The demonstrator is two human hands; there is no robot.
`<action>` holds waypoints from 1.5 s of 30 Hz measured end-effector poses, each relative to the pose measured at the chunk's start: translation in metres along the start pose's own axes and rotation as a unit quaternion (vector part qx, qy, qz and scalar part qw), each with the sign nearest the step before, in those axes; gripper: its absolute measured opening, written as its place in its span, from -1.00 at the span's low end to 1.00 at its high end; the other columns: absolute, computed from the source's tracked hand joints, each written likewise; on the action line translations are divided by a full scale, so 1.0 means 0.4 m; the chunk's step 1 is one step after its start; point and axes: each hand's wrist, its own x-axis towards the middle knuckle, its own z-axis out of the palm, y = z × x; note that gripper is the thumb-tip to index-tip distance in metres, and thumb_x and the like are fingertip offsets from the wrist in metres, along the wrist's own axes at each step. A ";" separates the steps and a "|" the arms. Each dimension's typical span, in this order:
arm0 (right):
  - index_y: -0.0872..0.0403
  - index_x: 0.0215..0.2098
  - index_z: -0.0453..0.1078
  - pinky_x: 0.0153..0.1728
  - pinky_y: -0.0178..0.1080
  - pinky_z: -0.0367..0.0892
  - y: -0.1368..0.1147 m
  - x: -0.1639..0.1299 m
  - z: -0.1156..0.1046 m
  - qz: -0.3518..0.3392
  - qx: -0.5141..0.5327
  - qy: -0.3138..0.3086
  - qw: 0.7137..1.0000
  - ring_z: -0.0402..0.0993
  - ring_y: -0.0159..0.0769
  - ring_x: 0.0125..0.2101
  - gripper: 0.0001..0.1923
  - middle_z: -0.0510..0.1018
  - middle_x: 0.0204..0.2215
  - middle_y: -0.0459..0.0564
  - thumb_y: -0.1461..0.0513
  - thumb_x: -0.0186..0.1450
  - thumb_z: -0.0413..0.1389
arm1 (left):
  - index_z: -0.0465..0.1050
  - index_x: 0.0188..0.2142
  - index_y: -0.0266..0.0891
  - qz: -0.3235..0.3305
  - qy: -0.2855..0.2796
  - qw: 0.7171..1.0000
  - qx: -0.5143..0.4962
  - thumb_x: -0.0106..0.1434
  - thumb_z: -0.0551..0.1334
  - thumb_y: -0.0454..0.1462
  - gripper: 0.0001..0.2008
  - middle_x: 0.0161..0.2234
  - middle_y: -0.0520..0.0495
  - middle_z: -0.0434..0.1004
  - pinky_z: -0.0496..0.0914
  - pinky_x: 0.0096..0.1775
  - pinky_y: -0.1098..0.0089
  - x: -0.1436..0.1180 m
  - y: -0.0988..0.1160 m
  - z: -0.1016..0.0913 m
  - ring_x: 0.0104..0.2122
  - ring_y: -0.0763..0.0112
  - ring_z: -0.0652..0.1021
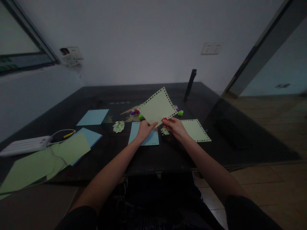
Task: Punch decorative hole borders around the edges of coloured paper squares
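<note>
My left hand point(144, 130) pinches the lower corner of a light green paper sheet point(158, 107) with punched holes along its edges, held up tilted above the dark table point(168, 153). My right hand point(175, 126) grips a small red hole punch point(164, 119) at the sheet's lower right edge. Under my hands lies a blue punched sheet point(151, 139). A second green punched sheet point(196, 130) lies just right of my right hand.
Small purple, red and green punches point(135, 112) and another green one point(180, 112) sit behind the sheet. A pile of paper bits point(118, 126), blue sheets point(93, 117), green sheets point(48, 159), a white power strip point(25, 145) and a dark upright stand point(190, 84) are around.
</note>
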 end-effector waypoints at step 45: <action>0.09 -0.50 0.45 -0.41 -0.29 0.29 0.011 0.005 -0.003 -0.012 0.020 0.007 1.000 0.46 -0.35 -0.47 -0.70 0.53 -0.53 -0.07 0.12 -0.14 0.37 | 0.55 -0.36 -0.38 0.013 -0.012 1.000 0.000 0.17 0.22 -0.24 -0.79 -0.52 -0.13 0.60 0.40 -0.40 0.42 0.004 -0.023 0.008 -0.49 0.30 0.57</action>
